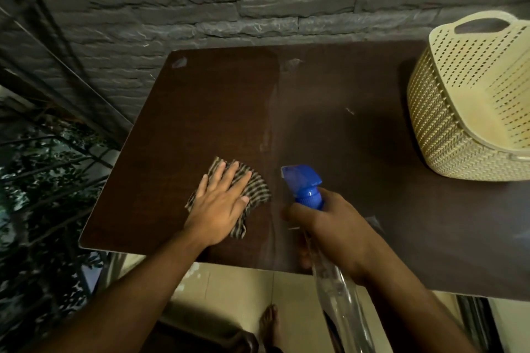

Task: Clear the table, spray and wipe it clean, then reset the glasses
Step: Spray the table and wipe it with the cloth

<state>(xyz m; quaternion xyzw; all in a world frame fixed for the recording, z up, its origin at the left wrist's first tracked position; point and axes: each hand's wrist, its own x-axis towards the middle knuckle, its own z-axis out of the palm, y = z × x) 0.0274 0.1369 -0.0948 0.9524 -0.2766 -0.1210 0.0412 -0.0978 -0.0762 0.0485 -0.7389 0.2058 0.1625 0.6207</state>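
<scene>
On the dark table (200,112), seen from the head camera, the left hand (218,203) is pressing a checked cloth (255,189) flat, fingers straight and slightly spread, likely for wiping. Beside it, the right hand (329,226) is gripping the spray bottle (308,189), fingers curled round its neck, nozzle aimed tableward. A basket (447,112) is sitting aside; no glasses are showing.

I am reaching both bare forearms forward from below. My left hand (219,205) is lying flat, palm down, its fingers straight and slightly spread. My right hand (329,231) is gripping with curled fingers, knuckles up.
</scene>
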